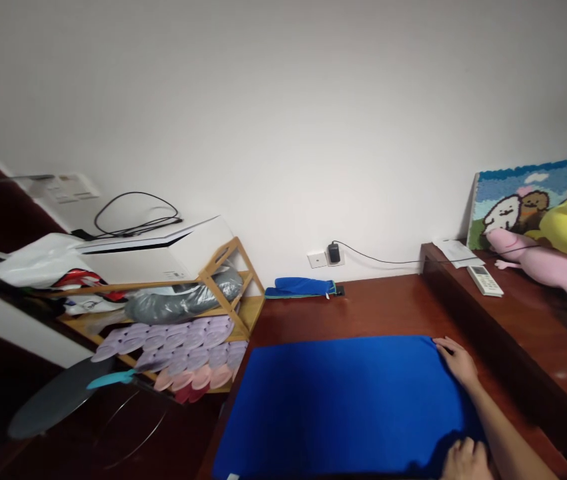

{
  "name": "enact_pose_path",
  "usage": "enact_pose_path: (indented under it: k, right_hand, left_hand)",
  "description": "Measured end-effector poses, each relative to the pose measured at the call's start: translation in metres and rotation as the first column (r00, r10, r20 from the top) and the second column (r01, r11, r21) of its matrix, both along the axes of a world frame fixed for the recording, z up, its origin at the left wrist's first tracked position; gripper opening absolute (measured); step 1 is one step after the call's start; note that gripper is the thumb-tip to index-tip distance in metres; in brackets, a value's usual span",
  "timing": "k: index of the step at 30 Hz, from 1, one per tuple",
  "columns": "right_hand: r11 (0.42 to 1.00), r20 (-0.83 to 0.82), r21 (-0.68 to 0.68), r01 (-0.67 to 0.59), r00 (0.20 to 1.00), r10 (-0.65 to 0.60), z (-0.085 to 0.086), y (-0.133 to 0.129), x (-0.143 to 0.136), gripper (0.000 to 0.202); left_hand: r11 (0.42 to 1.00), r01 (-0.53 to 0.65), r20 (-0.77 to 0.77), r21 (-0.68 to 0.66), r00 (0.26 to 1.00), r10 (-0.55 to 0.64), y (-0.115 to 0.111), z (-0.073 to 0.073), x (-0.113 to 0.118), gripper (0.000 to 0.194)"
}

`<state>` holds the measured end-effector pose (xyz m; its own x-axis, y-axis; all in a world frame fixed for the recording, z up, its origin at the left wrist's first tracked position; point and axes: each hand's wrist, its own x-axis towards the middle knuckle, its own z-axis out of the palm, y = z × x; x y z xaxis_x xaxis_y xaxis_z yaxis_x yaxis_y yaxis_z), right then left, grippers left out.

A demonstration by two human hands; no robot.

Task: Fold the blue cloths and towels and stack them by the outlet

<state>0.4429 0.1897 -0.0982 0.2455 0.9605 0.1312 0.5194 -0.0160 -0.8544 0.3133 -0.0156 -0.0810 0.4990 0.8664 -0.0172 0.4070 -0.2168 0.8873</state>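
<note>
A blue cloth [343, 400] lies spread out nearly flat on a reddish-brown wooden desk [378, 307], with a small white tag at its near left corner. At the cloth's far right corner, my right hand [458, 363] pinches the edge between thumb and fingers. My left hand [466, 460] is lower down by the near right part of the cloth, its fingers curled against the fabric and partly cut off by the frame. A second blue cloth [303, 287], folded into a narrow bundle with a green-trimmed edge, rests at the back of the desk by the wall.
A raised ledge [528, 327] on the right holds a white remote [485, 280], papers, plush toys [543, 257], a picture [518, 200] and a bottle. A black charger [333, 253] trails its cord rightward. Left stands a wooden rack [226, 280] with slippers [183, 343] and a white box.
</note>
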Motion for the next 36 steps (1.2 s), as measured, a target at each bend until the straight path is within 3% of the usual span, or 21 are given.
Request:
enact_pose_path:
  k: [2, 4, 7, 11, 14, 17, 20, 23, 27, 29, 31, 34, 36]
  right_hand:
    - [0.995, -0.001, -0.052, 0.079, 0.997, -0.079, 0.012, -0.001, -0.005, 0.04]
    - [0.979, 0.002, -0.118, 0.167, 0.986, -0.168, 0.027, 0.001, -0.011, 0.03]
    - [0.96, 0.005, -0.171, 0.222, 0.975, -0.224, 0.054, 0.008, -0.022, 0.021]
    - [0.971, -0.024, -0.151, 0.185, 0.981, -0.191, 0.096, 0.025, -0.042, 0.02]
    - [0.994, -0.081, -0.103, 0.035, 0.996, -0.043, 0.127, 0.037, -0.071, 0.024]
    - [0.981, -0.138, -0.063, -0.185, 0.975, 0.175, 0.154, 0.044, -0.116, 0.028]
    - [0.92, -0.162, -0.036, -0.389, 0.911, 0.379, 0.175, 0.047, -0.178, 0.033]
    - [0.834, -0.135, -0.012, -0.552, 0.827, 0.546, 0.189, 0.049, -0.26, 0.036]
    - [0.693, -0.009, 0.007, -0.721, 0.693, 0.721, 0.192, 0.05, -0.394, 0.035]
    - [0.626, 0.075, -0.008, -0.78, 0.624, 0.778, 0.183, 0.045, -0.461, 0.03]
    - [0.566, 0.157, -0.045, -0.823, 0.553, 0.818, 0.166, 0.032, -0.519, 0.022]
    - [0.507, 0.259, -0.109, -0.855, 0.468, 0.845, 0.133, 0.01, -0.575, 0.014]
    - [0.494, 0.308, -0.138, -0.858, 0.437, 0.845, 0.113, 0.001, -0.594, 0.015]
  left_hand:
    - [0.978, -0.17, -0.084, -0.121, 0.983, 0.161, -0.004, 0.005, -0.005, 0.036]
    - [0.966, -0.218, -0.143, -0.137, 0.97, 0.199, -0.006, 0.019, -0.017, 0.032]
    - [0.965, -0.25, -0.135, -0.082, 0.962, 0.238, -0.005, 0.056, -0.045, 0.029]
    - [0.933, -0.352, 0.085, -0.072, 0.93, 0.357, -0.001, 0.112, -0.091, 0.035]
    - [0.868, -0.487, 0.199, -0.097, 0.845, 0.496, -0.002, 0.137, -0.128, 0.047]
    - [0.791, -0.594, 0.31, -0.15, 0.731, 0.608, -0.011, 0.149, -0.173, 0.034]
    - [0.711, -0.656, 0.424, -0.252, 0.586, 0.691, -0.031, 0.158, -0.228, 0.019]
    - [0.602, -0.739, 0.477, -0.303, 0.429, 0.767, -0.057, 0.167, -0.288, 0.019]
    - [0.383, -0.897, 0.471, -0.221, 0.245, 0.847, -0.091, 0.164, -0.374, 0.025]
    - [0.252, -0.956, 0.374, -0.151, 0.181, 0.909, -0.104, 0.151, -0.416, 0.03]
    - [0.156, -0.984, 0.181, -0.083, 0.139, 0.974, -0.115, 0.132, -0.453, 0.027]
    - [0.116, -0.993, -0.148, -0.005, 0.116, 0.982, -0.127, 0.098, -0.493, 0.018]
    - [0.122, -0.988, -0.235, 0.097, 0.096, 0.967, -0.132, 0.078, -0.506, 0.016]
